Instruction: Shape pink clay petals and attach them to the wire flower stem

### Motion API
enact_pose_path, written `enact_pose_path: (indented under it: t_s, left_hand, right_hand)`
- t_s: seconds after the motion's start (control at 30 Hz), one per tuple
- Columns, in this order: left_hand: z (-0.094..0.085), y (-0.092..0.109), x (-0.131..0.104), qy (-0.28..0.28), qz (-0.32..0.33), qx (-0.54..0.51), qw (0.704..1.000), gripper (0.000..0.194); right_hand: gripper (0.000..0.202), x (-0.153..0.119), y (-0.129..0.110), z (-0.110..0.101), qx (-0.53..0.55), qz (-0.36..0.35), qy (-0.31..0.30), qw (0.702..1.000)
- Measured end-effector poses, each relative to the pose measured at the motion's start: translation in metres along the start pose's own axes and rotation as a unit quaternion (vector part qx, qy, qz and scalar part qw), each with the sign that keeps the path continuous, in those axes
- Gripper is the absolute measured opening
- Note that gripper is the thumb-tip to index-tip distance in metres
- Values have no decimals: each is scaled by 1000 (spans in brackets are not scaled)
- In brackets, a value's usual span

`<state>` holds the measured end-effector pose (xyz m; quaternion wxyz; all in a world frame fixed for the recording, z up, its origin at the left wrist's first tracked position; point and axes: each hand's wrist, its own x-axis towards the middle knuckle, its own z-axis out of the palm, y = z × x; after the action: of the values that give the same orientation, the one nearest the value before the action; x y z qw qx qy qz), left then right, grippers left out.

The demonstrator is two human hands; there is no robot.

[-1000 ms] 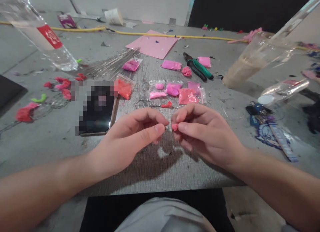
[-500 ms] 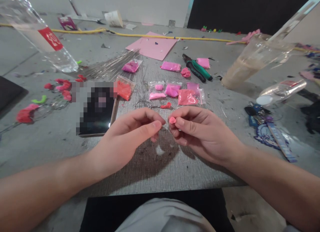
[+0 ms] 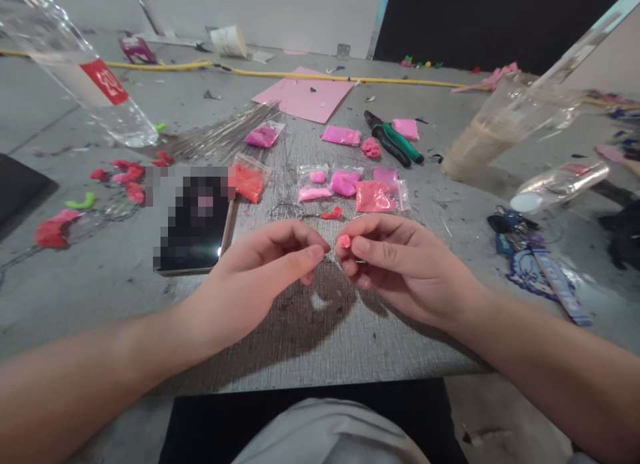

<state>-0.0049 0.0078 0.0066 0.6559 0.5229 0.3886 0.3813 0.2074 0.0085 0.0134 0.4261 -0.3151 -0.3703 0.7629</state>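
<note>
My right hand (image 3: 400, 261) pinches a small lump of pink clay (image 3: 345, 241) between thumb and fingers. Close to its left, my left hand (image 3: 273, 257) has thumb and forefinger pressed together, with a small gap to the clay. What those left fingertips hold, if anything, cannot be made out. Just beyond the hands lie thin twisted wires with a red clay piece (image 3: 331, 213). Past these are small bags of clay, among them a coral bag (image 3: 375, 196), a magenta bag (image 3: 346, 181) and an orange-red bag (image 3: 249, 179).
A phone (image 3: 197, 224) lies left of my hands, near red clay pieces on wires (image 3: 53, 229). Behind are a bundle of metal wires (image 3: 220, 134), green-handled pliers (image 3: 395, 141) and pink paper (image 3: 305, 97). A water bottle (image 3: 100, 84), drink cup (image 3: 480, 137) and keys (image 3: 510, 224) flank the area.
The pink clay has turned slightly in my right fingers and shows a rounder side. Both hands stay nearly in place, and the view shifts very slightly.
</note>
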Motion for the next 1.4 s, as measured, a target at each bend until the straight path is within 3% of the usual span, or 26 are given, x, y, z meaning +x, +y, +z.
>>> enact_pose_path:
  t_s: [0.37,0.5,0.7,0.83,1.03,1.17,1.4]
  left_hand:
    - [1,-1,-1,-9,1,-9,1000,9]
    - [-1,3,2,27,-4,10,1000,14]
    - [-10,9,13,107,48,15,993,14]
    - [-14,8,19,122,65,64,988,15]
    - [-14,9,22,77,67,280,955,15]
    - [-18,8,26,61,110,395,910,12]
    - [-25,3,30,31,169,495,852,15]
  right_hand:
    - [8,1,2,-1,-3,-16,-14,1000]
    - [10,1,1,-1,-2,-19,-16,1000]
    - [7,2,-1,-2,14,-25,-6,1000]
    - [9,2,0,-3,12,-29,-14,999]
    - [5,2,1,-4,12,-40,-24,999]
    - [11,4,0,-5,17,-49,-32,998]
    - [15,10,-4,-12,6,-69,-8,998]
